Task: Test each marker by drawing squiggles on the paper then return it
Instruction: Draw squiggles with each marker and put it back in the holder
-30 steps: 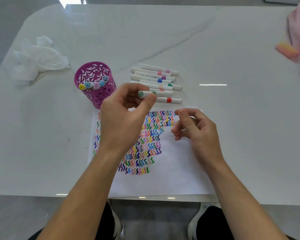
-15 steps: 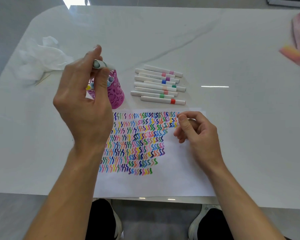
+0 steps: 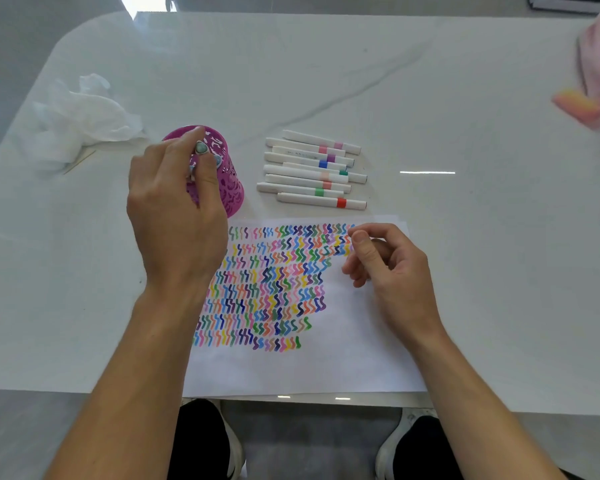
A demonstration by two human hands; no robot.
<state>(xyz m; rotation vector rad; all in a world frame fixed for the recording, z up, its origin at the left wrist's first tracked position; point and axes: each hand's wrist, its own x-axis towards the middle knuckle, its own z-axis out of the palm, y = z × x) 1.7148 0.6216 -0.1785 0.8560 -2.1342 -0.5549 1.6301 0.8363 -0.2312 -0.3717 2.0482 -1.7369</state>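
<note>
Head: left hand (image 3: 177, 216) pinches one marker (image 3: 201, 147), right hand (image 3: 392, 268) slack; perhaps nine markers (image 3: 305, 170) lie.

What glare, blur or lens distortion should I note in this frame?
Head view: a bright glare streak on the table right of the markers, and a window reflection at its far edge. The pink thing at the right edge is blurred, while the squiggles on the paper are sharp. The table's edges bow from wide-angle distortion.
</note>
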